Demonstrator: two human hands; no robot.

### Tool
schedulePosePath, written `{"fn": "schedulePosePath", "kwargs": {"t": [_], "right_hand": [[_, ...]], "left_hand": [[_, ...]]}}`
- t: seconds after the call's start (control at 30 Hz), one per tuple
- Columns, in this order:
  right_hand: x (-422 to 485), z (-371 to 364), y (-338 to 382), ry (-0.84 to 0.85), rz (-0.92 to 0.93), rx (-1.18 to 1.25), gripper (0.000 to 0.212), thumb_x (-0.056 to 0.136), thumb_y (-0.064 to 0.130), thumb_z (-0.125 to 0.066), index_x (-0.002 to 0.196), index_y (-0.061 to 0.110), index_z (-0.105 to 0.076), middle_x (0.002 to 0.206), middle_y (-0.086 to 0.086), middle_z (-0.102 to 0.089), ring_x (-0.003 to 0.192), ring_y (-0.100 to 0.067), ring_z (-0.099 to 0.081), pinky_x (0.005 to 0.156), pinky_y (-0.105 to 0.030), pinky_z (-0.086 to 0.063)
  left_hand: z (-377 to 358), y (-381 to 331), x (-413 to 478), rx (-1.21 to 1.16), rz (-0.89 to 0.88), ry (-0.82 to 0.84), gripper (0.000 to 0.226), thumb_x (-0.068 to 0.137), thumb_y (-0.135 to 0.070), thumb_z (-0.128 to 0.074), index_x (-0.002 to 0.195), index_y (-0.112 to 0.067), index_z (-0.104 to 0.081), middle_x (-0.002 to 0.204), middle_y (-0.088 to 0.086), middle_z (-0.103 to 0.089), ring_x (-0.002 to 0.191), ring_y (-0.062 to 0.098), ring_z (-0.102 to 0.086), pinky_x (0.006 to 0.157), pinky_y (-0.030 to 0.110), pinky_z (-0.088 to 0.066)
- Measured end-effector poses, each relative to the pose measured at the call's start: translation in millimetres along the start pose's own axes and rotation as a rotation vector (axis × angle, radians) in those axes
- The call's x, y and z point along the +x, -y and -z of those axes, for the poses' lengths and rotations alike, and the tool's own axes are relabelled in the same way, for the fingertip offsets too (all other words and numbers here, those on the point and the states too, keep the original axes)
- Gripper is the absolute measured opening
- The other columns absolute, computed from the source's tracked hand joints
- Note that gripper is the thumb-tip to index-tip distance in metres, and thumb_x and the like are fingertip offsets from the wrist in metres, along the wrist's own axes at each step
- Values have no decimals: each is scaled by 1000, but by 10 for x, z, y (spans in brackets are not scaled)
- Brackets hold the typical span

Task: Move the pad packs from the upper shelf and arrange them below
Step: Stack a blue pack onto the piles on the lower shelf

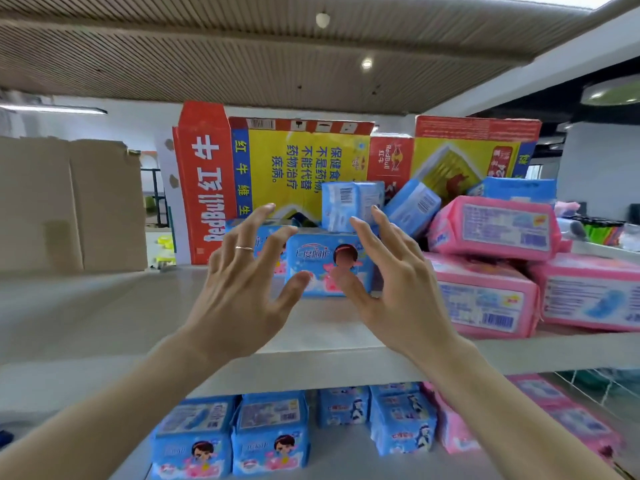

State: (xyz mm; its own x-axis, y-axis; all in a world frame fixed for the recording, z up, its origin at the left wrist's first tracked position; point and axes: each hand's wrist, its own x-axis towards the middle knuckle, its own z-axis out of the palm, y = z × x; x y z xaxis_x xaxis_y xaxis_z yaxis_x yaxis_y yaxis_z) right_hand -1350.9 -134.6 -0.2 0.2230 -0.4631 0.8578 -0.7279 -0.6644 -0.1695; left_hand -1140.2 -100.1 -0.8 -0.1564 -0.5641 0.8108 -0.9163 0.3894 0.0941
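On the upper shelf [104, 306] a blue pad pack [322, 261] stands upright, with more blue packs [349, 206] behind it. My left hand [242, 282] and my right hand [391, 275] reach toward it from either side, fingers spread, holding nothing. Neither hand clearly touches the pack. Pink pad packs [491, 226] are piled on the right of this shelf. On the lower shelf [346, 455] stand several blue packs [270, 434] in rows, with pink packs [568, 417] to their right.
A red and yellow Red Bull carton [242, 174] stands at the back of the upper shelf, a second one [460, 150] to its right. Brown cardboard boxes [69, 202] sit at the left. The upper shelf's left half is bare.
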Motion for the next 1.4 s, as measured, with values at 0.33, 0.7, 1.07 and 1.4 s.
{"fn": "schedulePosePath", "kwargs": {"t": [0.33, 0.7, 1.07, 1.4], "right_hand": [[435, -105, -27, 8, -49, -23, 76, 86, 69, -42, 149, 26, -44, 159, -8, -34, 142, -36, -37, 106, -58, -41], [387, -494, -240, 211, -469, 193, 110, 89, 40, -68, 155, 28, 19, 166, -5, 12, 153, -23, -7, 116, -23, -7], [378, -433, -363, 325, -581, 213, 96, 90, 40, -67, 158, 16, -3, 145, -6, -51, 131, -24, -49, 88, -18, -32], [371, -361, -204, -77, -331, 417, 50, 79, 64, -54, 97, 19, -67, 97, -1, -69, 91, -16, -65, 81, -34, -51]], "left_hand": [[-114, 107, 644, 32, -33, -10, 63, 89, -61, -36, 143, -28, -41, 160, 0, -18, 140, 26, -26, 106, 52, -35], [-573, 603, 521, -197, 231, 196, 86, 84, -70, -41, 148, -15, -26, 146, 8, -35, 137, 30, -35, 113, 43, -32], [-673, 544, 591, -324, 359, 275, 34, 93, -43, -63, 111, -17, -50, 107, -8, -64, 98, 16, -65, 82, 29, -45], [-373, 591, 587, -292, 243, -196, 62, 85, -63, -44, 71, -4, -56, 65, 10, -58, 62, 24, -52, 57, 33, -37]]}}
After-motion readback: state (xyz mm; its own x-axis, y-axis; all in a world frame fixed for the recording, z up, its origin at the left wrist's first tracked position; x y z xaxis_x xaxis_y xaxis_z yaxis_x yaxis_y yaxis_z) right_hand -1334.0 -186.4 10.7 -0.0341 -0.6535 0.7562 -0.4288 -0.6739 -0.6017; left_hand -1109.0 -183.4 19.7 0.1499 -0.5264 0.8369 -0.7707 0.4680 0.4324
